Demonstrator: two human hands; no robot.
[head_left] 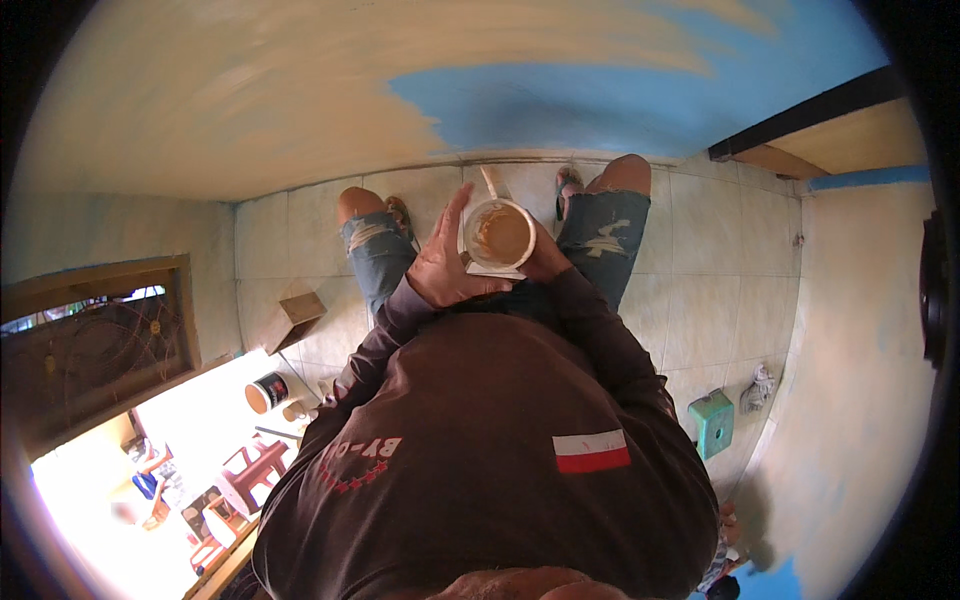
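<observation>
A white tub (503, 236) with beige paint inside is held in front of my body, its open top facing up. My right hand (544, 257) is closed round the tub's right side. On the left of it my left hand (442, 268) is open, its fingers stretched out and apart close to the rim; whether it touches the tub I cannot tell. A pale stick-like handle (489, 181) shows just beyond the far rim, its lower end hidden. Below the near rim a white flat edge (490, 269) sticks out, too little of it visible to name.
Ahead stands a wall (520, 105) part beige, part blue. On the tiled floor are a wooden box (294, 318) and a paint bucket (267, 393) at left, and a green stool (712, 424) beside a crumpled cloth (758, 388) at right. A person (150, 485) is outside the bright doorway.
</observation>
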